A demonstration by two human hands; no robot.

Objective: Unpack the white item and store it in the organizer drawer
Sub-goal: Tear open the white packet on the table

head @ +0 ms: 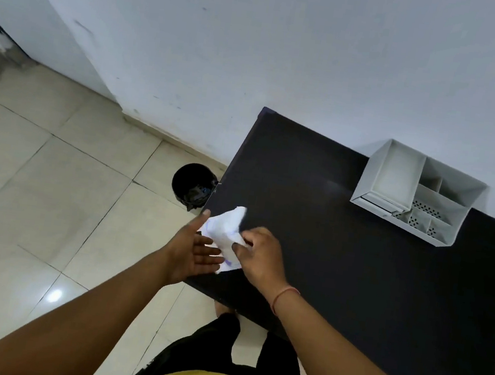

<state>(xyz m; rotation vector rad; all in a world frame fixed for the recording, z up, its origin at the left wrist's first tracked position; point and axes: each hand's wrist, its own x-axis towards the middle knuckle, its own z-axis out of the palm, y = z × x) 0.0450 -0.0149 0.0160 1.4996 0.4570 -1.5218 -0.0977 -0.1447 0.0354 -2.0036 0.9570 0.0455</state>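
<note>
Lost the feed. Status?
Right hand pinching white item; left hand open beside it. Organizer across table, drawer shut. Path clear.

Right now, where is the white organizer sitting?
In the head view, the white organizer sits at the far right of the black table, close to the wall, well away from both hands and the white item.

The right hand [257, 256] hides the white item's [225, 228] near end; the bin's [193, 185] contents are indistinct.
</note>
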